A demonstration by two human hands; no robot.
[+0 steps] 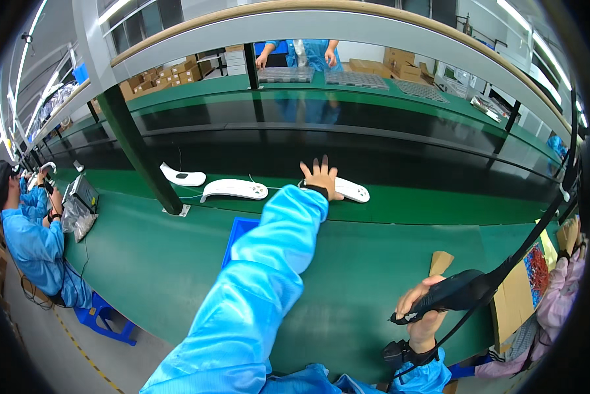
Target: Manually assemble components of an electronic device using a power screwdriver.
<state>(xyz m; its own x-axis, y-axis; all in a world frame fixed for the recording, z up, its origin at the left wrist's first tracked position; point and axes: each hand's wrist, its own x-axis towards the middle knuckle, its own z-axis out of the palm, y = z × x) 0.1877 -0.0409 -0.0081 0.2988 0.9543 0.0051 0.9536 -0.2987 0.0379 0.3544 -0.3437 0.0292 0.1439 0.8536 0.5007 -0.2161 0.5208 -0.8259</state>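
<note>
My left arm, in a blue sleeve, stretches to the far side of the green bench point(367, 262). There my left hand point(320, 178) is open, fingers spread, beside and partly over a white curved handset point(352, 191); whether it touches it I cannot tell. Two more white handsets, a long one point(236, 189) with small buttons and a shorter one point(184, 176) with a dark oval, lie to its left with thin wires. At the lower right my right hand point(421, 312) is closed around a black corded electric screwdriver point(456, 292), its tip pointing left.
A dark conveyor belt point(400, 148) runs behind the handsets. A blue bin point(241, 231) sits partly behind my left sleeve. A green post point(137, 148) rises at the left. Co-workers sit at the left point(29, 223) and right point(557, 295); another stands across the belt near grey trays point(354, 80).
</note>
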